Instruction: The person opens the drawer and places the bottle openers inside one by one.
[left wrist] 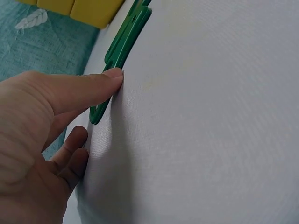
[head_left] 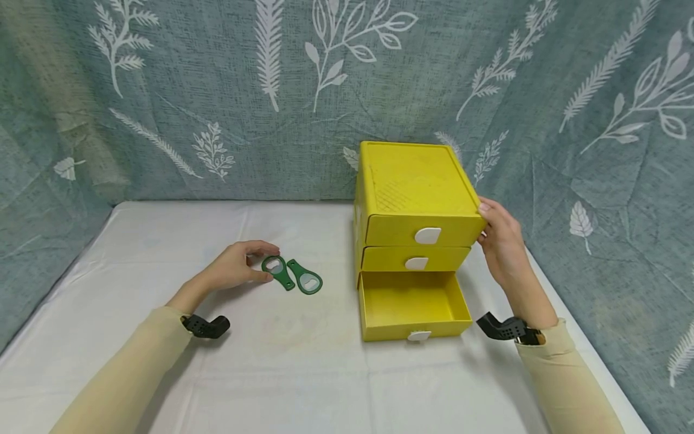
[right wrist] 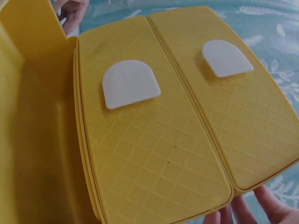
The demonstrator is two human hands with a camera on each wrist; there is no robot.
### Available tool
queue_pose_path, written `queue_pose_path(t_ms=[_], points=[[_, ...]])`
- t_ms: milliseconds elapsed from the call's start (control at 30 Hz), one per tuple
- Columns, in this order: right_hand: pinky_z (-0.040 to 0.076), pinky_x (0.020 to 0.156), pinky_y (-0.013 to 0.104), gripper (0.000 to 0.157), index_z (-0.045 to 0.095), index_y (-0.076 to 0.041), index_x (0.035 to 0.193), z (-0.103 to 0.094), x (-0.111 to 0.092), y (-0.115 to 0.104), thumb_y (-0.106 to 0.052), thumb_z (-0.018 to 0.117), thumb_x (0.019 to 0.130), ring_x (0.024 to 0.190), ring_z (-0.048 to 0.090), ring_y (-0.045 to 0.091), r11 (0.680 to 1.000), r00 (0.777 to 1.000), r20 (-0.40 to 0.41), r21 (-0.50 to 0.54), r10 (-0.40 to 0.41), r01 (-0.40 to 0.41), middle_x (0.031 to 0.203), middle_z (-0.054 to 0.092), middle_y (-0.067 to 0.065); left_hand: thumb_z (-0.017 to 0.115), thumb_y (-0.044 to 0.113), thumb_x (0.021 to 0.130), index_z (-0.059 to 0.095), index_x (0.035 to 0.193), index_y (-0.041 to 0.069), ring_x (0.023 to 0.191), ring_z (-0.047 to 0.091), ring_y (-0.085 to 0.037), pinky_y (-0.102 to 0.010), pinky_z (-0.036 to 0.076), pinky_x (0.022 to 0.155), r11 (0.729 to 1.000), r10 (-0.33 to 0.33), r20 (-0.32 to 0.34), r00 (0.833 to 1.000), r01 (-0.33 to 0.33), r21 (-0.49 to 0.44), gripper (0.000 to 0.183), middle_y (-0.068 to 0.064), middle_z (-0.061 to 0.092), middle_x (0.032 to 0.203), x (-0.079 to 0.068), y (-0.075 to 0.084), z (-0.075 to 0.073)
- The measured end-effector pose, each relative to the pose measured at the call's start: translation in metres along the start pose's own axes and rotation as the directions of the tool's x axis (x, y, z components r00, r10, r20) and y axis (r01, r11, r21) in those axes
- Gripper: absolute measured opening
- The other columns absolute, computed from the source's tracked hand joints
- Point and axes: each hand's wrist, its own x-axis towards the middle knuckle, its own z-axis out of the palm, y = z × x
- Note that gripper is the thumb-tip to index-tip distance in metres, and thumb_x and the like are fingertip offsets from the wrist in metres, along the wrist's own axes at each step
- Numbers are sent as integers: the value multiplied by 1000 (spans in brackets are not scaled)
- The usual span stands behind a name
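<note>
Two green bottle openers [head_left: 309, 282] with metal inserts lie side by side on the white cloth. My left hand [head_left: 241, 263] pinches the left bottle opener [head_left: 284, 278] by its round end. In the left wrist view the thumb [left wrist: 105, 86] lies along this opener's edge, and the other fingers are partly hidden behind it. On the right, my right hand [head_left: 501, 241] touches the right side of a yellow drawer unit [head_left: 417, 178], near its top front corner. Its fingertips [right wrist: 268, 203] show beside the drawer fronts in the right wrist view.
The unit's bottom drawer [head_left: 414, 330] is pulled out, with bare yellow walls and floor showing. Above it, the middle drawer [head_left: 379, 259] and top drawer [head_left: 390, 231] are closed, each with a white tab handle. A patterned green-grey curtain [head_left: 217, 78] hangs behind the table.
</note>
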Motion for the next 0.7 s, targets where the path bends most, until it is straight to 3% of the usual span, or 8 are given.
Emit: queue_pose_path(t_ms=[400,700], points=[[45,86,31,31,60,-7,128,-1,0,0,-21,55,101,104,56,21,1000,1000,-12,-17,11,-11,119,60,7,86,8,76,61,128,2,99,59,-28,-42,49,79,998,26,-101,995,-21,51,58,-11,61,115,-7,5,5],[44,86,32,27,61,-9,124,1,-1,1,-22,54,101,104,55,20,1000,1000,-7,-23,17,-17,116,60,5,88,11,74,66,123,-1,89,65,-24,-39,55,75,991,53,-168,984,-31,130,55,-9,66,105,-20,8,7]])
